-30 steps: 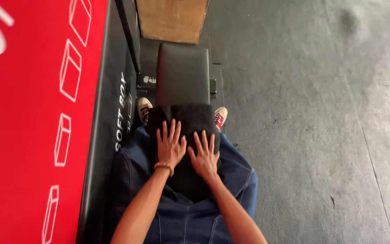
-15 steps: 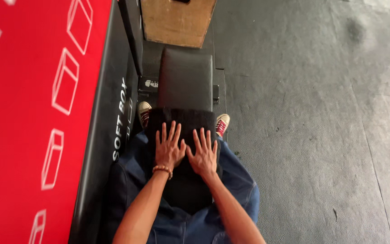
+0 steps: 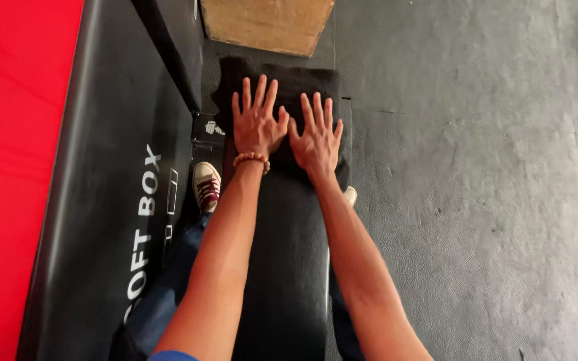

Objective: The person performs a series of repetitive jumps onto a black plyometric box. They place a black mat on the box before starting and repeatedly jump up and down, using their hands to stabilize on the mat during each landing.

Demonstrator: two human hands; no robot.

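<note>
Left hand [image 3: 257,120] flat, fingers spread wide, on black cloth [image 3: 282,220] | right hand [image 3: 316,137] just beside it, likewise | grey floor [image 3: 469,200] below

Bare arms, bead bracelet [image 3: 251,158] on left wrist, blue jeans [image 3: 162,294], white/red sneakers [image 3: 206,186]

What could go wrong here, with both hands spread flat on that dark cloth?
Possibly these:
1. The left hand and right hand press open-palmed on the black cloth; nothing grips it, so it could slide or bunch.
2. The cloth's far end lies close to the wooden box and could catch on it.
3. The shoe sits right beside the cloth, near the black soft box, so the person has little room to shift.
</note>
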